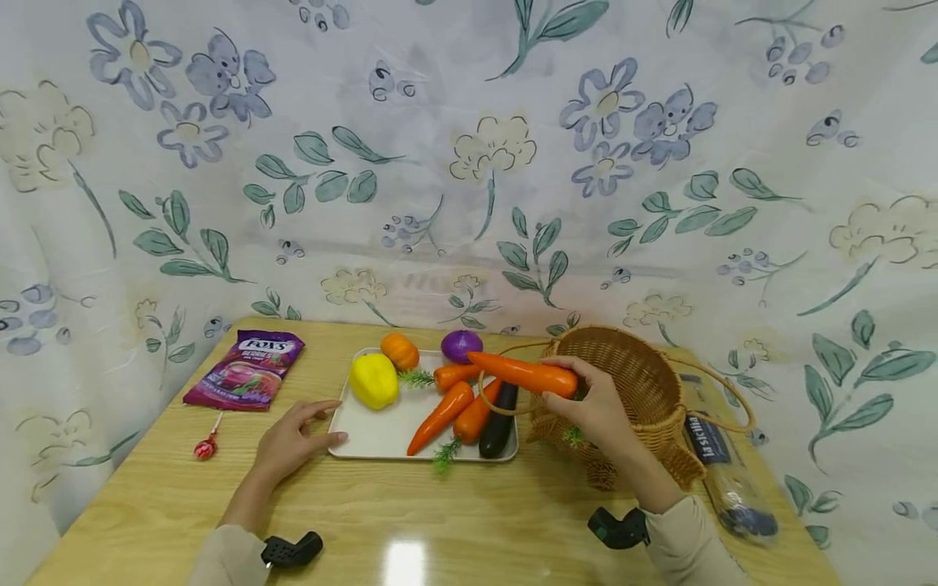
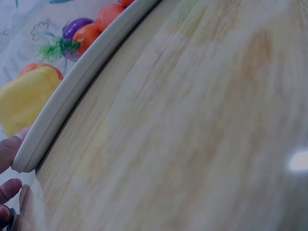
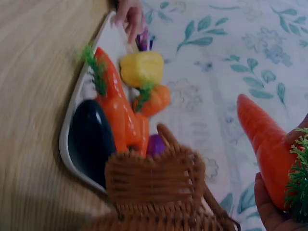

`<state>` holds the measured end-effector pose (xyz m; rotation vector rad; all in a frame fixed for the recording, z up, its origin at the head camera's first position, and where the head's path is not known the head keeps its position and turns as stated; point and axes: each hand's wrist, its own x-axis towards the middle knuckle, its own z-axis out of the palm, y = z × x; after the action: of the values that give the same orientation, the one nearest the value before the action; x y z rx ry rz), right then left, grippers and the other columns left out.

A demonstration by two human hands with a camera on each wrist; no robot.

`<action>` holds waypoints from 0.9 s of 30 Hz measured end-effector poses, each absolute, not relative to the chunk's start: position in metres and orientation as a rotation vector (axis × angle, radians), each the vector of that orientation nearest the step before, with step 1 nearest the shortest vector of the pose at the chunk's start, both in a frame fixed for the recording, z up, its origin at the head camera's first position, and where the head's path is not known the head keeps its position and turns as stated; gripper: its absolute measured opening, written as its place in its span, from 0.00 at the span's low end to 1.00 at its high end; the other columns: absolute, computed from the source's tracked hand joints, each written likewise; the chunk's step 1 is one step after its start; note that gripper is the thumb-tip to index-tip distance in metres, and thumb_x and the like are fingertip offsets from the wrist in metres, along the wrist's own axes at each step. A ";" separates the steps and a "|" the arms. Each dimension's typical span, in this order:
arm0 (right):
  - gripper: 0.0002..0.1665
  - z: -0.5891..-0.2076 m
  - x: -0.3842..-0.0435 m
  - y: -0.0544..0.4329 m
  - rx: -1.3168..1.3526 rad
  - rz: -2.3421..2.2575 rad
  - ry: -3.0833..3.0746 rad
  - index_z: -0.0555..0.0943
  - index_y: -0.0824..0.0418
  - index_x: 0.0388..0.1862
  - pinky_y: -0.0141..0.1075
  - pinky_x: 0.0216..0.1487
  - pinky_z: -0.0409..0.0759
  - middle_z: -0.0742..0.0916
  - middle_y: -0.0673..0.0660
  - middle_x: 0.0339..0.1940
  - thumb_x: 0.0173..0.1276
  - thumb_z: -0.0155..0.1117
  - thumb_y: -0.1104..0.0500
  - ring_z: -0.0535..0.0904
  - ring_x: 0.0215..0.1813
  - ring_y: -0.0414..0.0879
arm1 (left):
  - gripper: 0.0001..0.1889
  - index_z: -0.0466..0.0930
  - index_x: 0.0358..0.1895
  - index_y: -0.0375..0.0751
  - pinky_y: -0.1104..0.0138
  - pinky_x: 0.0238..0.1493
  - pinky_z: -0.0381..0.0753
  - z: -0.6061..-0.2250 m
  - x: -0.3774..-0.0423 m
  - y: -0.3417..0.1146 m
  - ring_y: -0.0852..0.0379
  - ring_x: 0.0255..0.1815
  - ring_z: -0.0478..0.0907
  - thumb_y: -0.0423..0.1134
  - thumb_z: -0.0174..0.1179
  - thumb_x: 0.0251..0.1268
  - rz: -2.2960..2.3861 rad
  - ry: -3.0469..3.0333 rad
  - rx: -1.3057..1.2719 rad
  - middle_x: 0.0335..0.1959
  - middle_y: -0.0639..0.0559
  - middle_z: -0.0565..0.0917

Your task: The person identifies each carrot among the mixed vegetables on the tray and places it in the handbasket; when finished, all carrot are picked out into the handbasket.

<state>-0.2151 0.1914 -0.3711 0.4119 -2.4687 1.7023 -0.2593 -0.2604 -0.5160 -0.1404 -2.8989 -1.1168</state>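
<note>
My right hand [image 1: 597, 403] grips an orange carrot [image 1: 522, 373] by its thick end, over the left side of a wicker basket [image 1: 636, 362]. Its pointed tip faces left, and green leaves [image 3: 299, 178] hang by the palm in the right wrist view. My left hand [image 1: 293, 439] touches the left end of a white tray [image 1: 377, 435] with loosely bent fingers. On that tray lie a yellow bell pepper [image 1: 374, 381], a small pumpkin [image 1: 400, 352], a purple onion [image 1: 461, 346], several more carrots [image 1: 441, 417] and a dark eggplant [image 1: 497, 433].
Left of the tray lie a purple FOX'S candy bag [image 1: 245, 370] and a red lollipop [image 1: 206, 447]. A clear packet with a dark label [image 1: 721, 464] lies right of the basket. One looped basket handle [image 1: 493, 399] leans over the tray's right end. A flowered cloth [image 1: 454, 163] hangs behind.
</note>
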 end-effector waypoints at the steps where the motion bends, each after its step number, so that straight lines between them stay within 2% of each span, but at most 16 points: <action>1: 0.26 -0.370 -0.216 0.196 0.398 1.690 -2.483 0.77 0.66 0.62 0.33 0.39 0.80 0.80 0.68 0.59 0.63 0.67 0.68 0.77 0.47 0.52 | 0.32 0.77 0.65 0.54 0.64 0.33 0.61 -0.516 -0.259 -0.261 0.56 0.34 0.65 0.61 0.67 0.58 -1.115 -2.900 -0.141 0.52 0.47 0.79; 17: 0.28 -0.337 -0.243 0.258 0.360 1.574 -2.609 0.73 0.67 0.65 0.35 0.39 0.77 0.74 0.69 0.63 0.66 0.62 0.68 0.73 0.48 0.56 | 0.34 0.75 0.67 0.54 0.64 0.32 0.59 -0.515 -0.257 -0.262 0.57 0.33 0.65 0.62 0.65 0.59 -1.097 -2.930 -0.120 0.54 0.46 0.78; 23: 0.28 -0.325 -0.254 0.284 0.310 1.520 -2.649 0.72 0.68 0.66 0.33 0.40 0.77 0.74 0.70 0.63 0.68 0.62 0.67 0.73 0.48 0.52 | 0.34 0.74 0.67 0.54 0.64 0.32 0.59 -0.514 -0.258 -0.258 0.57 0.33 0.65 0.63 0.65 0.59 -1.094 -2.941 -0.129 0.54 0.46 0.78; 27: 0.27 -0.319 -0.260 0.298 0.307 1.484 -2.683 0.73 0.67 0.66 0.33 0.37 0.77 0.75 0.70 0.62 0.68 0.62 0.66 0.74 0.43 0.48 | 0.34 0.74 0.68 0.54 0.65 0.32 0.59 -0.514 -0.258 -0.259 0.57 0.33 0.65 0.63 0.65 0.60 -1.088 -2.945 -0.138 0.53 0.46 0.78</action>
<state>-0.2600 0.2983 -0.3194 0.3072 -2.6831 1.4836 -0.2581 -0.2589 -0.5138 -0.1384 -2.9448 -1.0876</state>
